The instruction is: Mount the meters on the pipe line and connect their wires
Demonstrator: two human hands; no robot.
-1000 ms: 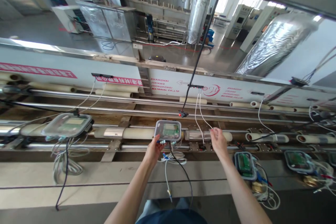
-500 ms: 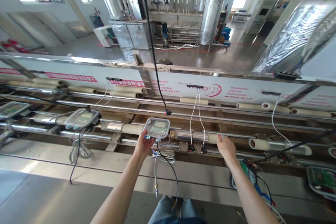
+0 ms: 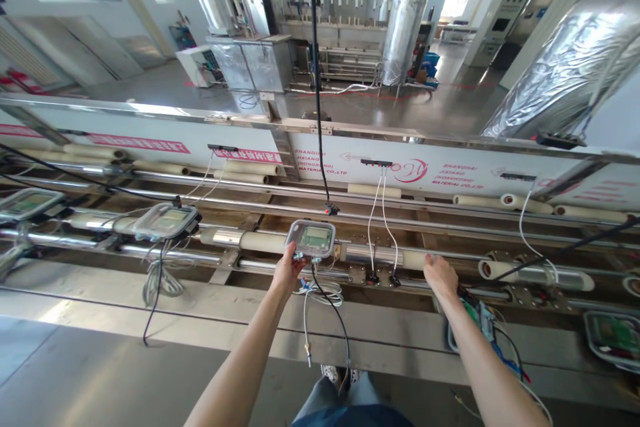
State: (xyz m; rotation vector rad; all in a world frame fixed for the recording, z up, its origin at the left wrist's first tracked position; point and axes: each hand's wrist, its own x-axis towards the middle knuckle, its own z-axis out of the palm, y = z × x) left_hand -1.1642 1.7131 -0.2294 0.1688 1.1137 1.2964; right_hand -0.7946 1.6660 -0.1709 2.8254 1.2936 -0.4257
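Note:
My left hand (image 3: 289, 271) grips the lower left corner of a clear-lidded meter box (image 3: 311, 239) with a small grey display. A black cable and a white lead hang from the box's underside, beside a coil of white cable (image 3: 323, 293). Behind and beside the box runs a metal tube with pale sleeves (image 3: 375, 253). My right hand (image 3: 441, 275) is closed around the tube's pale right end; the fingertips are partly hidden. Between my hands, two white wires drop to black clips (image 3: 373, 278) at the rail below the tube.
Another meter box (image 3: 167, 221) sits to the left, and an opened box with circuit board (image 3: 475, 320) lies beside my right forearm. A black cable (image 3: 320, 93) hangs from above to a small connector. Steel rails and a ledge (image 3: 215, 310) run across; a printed panel (image 3: 345, 160) stands behind.
The meter box, the tube and both hands sit slightly further right in view, partly because the view has shifted. The hanging black cable now hangs further right and straighter. Both grips look the same.

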